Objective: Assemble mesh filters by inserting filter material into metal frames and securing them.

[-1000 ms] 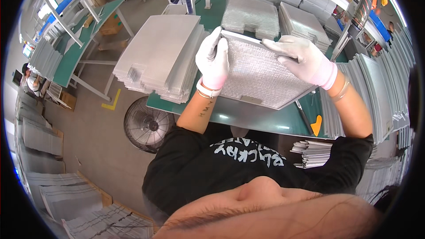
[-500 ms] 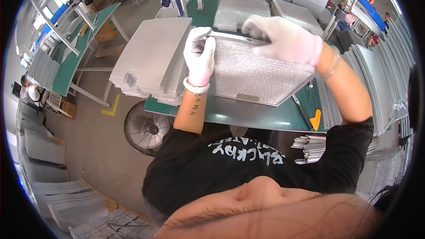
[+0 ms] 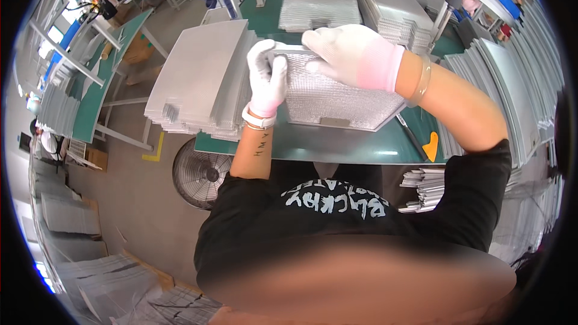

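A silver mesh panel with a thin metal frame leans tilted above the green table in front of me, a small tab at its near edge. My left hand, in a white glove, is closed round the frame's far left corner. My right hand, also gloved, reaches over the far edge close to the left one. Its fingers lie over the frame strip and its thumb is on the mesh side. The right fingertips are partly hidden behind the edge.
Left of the panel stands a stack of grey sheets. Mesh panels and more sheets are piled behind. On the green table lie a black-handled tool and a yellow piece. A floor fan stands below left.
My right hand has moved left along the panel's far edge, nearer to my left hand, and come down onto the frame. The left hand keeps its hold on the corner.
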A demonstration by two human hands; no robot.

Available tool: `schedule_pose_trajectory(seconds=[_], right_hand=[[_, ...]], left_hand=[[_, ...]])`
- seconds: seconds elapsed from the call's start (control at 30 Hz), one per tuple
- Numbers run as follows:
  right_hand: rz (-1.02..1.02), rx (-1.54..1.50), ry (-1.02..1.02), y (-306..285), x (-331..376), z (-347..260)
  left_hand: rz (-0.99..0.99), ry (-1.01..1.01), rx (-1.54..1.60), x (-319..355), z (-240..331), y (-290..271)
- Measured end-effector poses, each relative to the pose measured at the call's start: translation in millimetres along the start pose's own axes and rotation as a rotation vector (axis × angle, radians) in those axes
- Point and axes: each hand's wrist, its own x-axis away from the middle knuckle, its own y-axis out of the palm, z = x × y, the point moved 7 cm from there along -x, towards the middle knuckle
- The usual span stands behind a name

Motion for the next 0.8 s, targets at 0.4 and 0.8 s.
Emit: schedule_pose_trajectory(seconds=[0.4, 0.8], right_hand=[[0.470, 0.064, 0.652, 94.7, 250.9, 113.4], [0.411, -0.754, 1.017, 124.9, 331.7, 127.7]], left_hand=[[-0.386, 0.170, -0.331, -94.2, 93.1, 47.8], [-1.089, 0.758, -0.726, 9.8, 46.9, 218.1]])
